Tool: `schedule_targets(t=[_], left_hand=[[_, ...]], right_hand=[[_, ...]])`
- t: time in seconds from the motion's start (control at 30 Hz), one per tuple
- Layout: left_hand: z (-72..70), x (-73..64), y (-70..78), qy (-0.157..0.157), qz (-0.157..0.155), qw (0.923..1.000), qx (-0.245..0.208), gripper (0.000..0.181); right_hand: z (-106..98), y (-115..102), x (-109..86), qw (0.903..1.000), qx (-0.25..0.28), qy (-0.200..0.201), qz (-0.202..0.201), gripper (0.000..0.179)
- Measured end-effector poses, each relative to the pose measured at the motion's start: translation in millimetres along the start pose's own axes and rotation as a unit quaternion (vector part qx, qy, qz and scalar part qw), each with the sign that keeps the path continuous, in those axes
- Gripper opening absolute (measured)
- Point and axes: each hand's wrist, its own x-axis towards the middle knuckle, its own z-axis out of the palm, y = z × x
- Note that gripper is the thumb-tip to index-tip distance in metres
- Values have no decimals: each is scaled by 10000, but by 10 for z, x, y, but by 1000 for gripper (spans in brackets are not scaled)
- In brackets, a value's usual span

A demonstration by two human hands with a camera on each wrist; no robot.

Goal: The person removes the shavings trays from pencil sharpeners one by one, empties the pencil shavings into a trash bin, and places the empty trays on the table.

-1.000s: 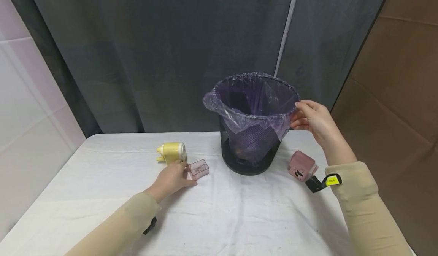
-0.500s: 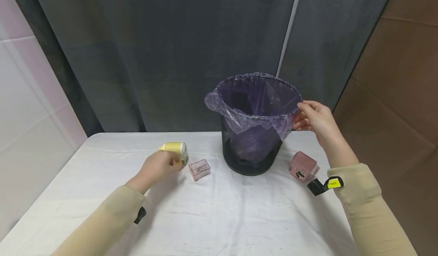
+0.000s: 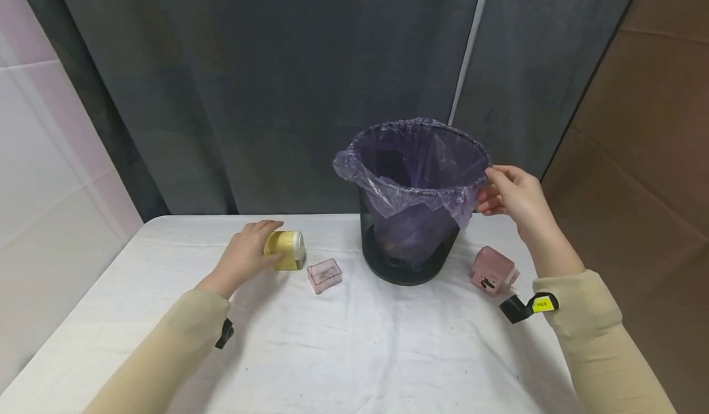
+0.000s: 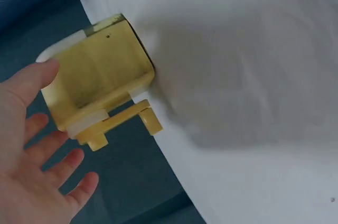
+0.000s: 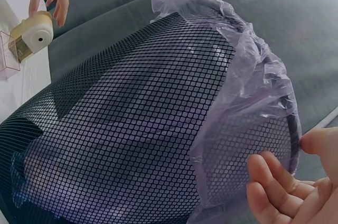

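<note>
on the white-draped table point(image 3: 354, 352), a boxy yellow-and-white cranked device point(image 3: 290, 245) lies by the loosely spread left hand point(image 3: 244, 255), thumb against it; the right hand point(image 3: 520, 199) pinches a purple-lined black mesh bin point(image 3: 407, 235) at its rim.

I record a yellow cranked device point(image 3: 290, 250), white-ended; translucent pink box point(image 3: 324, 275); pink case point(image 3: 491, 266) bearing black markings; sheer purple liner point(image 3: 418, 165); black mesh-patterned bin point(image 5: 142, 108); white tablecloth point(image 3: 354, 352); dark grey curtain point(image 3: 310, 82).

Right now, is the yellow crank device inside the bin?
No, the head view shows the yellow crank device outside the bin, at the left hand.
</note>
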Motion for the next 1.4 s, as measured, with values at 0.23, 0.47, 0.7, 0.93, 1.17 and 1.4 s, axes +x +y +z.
schedule_targets(t=[0.23, 0.47, 0.7, 0.93, 1.17, 1.4], left_hand=[[68, 31, -67, -389, -228, 9987, -218, 67], [104, 62, -109, -409, -281, 9978, -441, 65], [108, 88, -127, -368, -189, 9963, -759, 57], [104, 87, -139, -321, -112, 9953, -906, 53], [74, 72, -112, -337, -187, 9942, -1001, 53], [-70, 81, -20, -154, -85, 9931, -1157, 54]], right_hand=[[11, 41, -25, 9999, 14, 104, -11, 65], [12, 101, -76, 9997, -124, 198, -41, 67], [30, 175, -159, 9993, -154, 293, -160, 66], [72, 215, -236, 9977, -148, 469, -462, 57], [110, 246, -292, 9920, 259, 685, -1028, 47], [146, 283, -361, 9816, 513, 1094, -1477, 31]])
